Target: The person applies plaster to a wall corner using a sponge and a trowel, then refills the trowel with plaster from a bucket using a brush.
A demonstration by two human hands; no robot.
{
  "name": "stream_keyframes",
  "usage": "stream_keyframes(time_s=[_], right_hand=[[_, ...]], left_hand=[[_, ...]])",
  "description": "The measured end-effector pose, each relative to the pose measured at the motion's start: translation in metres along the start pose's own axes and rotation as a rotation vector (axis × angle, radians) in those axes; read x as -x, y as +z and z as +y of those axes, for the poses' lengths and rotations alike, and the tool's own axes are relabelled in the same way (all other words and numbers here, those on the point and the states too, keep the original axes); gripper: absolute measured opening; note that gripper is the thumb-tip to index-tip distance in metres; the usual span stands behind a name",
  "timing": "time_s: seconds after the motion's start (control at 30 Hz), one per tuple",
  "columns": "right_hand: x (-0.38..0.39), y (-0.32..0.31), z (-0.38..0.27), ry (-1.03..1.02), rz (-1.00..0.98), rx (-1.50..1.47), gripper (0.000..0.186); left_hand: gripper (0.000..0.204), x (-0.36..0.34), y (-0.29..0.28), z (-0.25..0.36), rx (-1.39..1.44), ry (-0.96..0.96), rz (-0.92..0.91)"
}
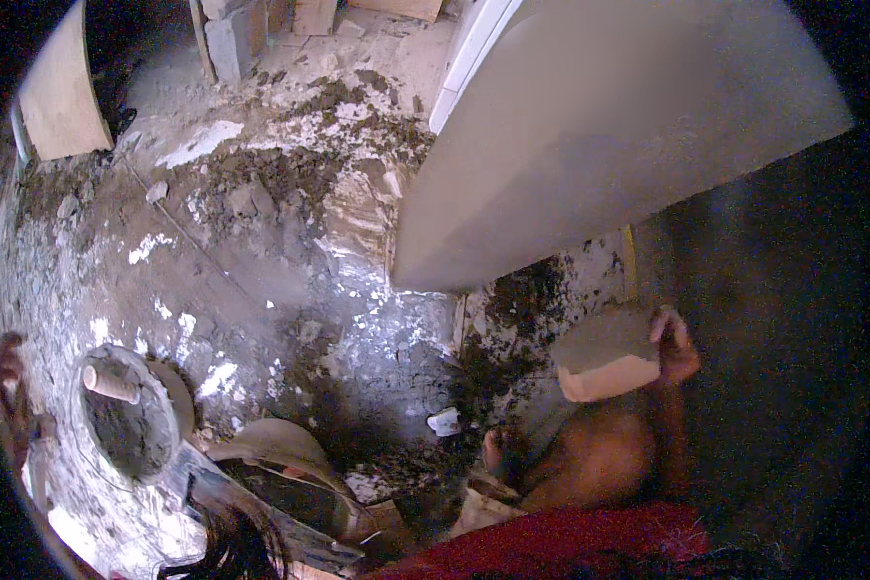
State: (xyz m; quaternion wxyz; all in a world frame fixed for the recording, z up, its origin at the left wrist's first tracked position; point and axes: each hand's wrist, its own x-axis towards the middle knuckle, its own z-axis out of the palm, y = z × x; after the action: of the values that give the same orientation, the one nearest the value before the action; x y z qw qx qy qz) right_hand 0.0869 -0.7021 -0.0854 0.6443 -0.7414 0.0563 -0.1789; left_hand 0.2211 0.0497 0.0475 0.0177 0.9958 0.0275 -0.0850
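At the right, my right hand (678, 346) closes on the edge of a flat, roughly rectangular piece (611, 375), grey above with a pale pinkish band below. Its exact kind is not clear. My bare arm is bent below it, beside a red garment (570, 543). A dim brown shape (10, 372) at the far left rim may be my left hand; its fingers are blurred. Near it stands a round bucket (178, 411) with grey, mortar-like stuff and a pale cylindrical handle or roll (110, 384) in it. Beside the bucket is a pale, curved-rim container (271, 440).
A large smooth grey wall or panel (599, 145) juts in from the top right, with a white strip (469, 68) along its edge. Rubble and white splashes cover the floor (251, 261). A small white lump (444, 421) lies there. A board (63, 92) leans far left.
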Motion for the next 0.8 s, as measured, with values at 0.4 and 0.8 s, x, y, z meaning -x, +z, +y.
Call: stream_keyframes(time_s=[0.4, 0.8], right_hand=[[0.018, 0.015, 0.055, 0.307, -0.570, 0.118, 0.048], [0.043, 0.055, 0.077, 0.323, -0.552, -0.144, 0.052]], left_hand=[[0.038, 0.027, 0.124, 0.224, 0.254, 0.500, -0.503], [0.045, 0.056, 0.183, 0.338, 0.713, 0.448, -1.063]])
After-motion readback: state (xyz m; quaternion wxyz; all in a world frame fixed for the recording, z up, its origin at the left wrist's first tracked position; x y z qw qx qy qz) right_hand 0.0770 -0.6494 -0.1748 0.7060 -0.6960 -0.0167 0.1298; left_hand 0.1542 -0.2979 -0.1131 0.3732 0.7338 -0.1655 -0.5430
